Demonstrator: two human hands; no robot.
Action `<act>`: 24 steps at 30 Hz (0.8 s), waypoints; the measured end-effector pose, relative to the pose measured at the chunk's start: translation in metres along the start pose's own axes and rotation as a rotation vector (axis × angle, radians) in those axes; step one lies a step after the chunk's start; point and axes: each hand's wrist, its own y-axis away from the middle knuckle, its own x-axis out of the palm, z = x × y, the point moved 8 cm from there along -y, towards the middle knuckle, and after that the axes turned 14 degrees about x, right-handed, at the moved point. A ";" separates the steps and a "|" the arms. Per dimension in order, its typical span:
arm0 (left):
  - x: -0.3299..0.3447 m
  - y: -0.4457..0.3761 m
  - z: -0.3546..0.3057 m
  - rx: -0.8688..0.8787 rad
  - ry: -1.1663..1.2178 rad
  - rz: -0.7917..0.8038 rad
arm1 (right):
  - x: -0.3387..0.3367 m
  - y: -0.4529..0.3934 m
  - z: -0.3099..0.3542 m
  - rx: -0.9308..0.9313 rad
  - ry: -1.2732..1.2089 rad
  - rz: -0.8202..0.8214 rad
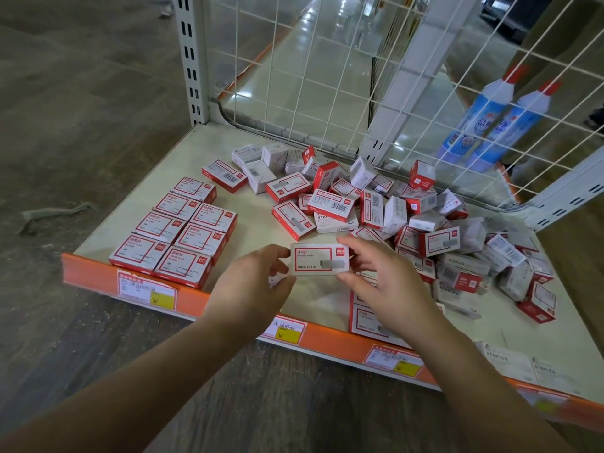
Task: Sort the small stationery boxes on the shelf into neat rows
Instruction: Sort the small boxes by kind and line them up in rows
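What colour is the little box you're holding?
White with a red border, the held box shows best in the head view.

Held box (319,259): red "deli" logo, "100", "24/6". Arranged boxes at left (183,232): "PAPER CLIPS", "deli" logo. Grey boxes in the right-hand heap (464,261) and near right edge (544,371): "STAPLES". Price tags on the orange shelf rail (147,291): print illegible.

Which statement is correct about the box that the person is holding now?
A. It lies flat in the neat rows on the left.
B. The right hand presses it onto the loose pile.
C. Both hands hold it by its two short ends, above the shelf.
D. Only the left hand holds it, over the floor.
C: the left hand and the right hand pinch the staples box at its ends above the shelf.
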 end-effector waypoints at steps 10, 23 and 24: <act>0.000 -0.001 -0.009 0.052 -0.098 0.045 | -0.001 0.002 -0.012 0.015 0.064 0.018; 0.045 -0.010 -0.047 0.221 -0.314 0.279 | -0.032 0.014 -0.076 0.207 0.090 -0.033; 0.051 -0.011 -0.051 0.232 -0.320 0.298 | -0.034 0.015 -0.082 0.221 0.093 -0.039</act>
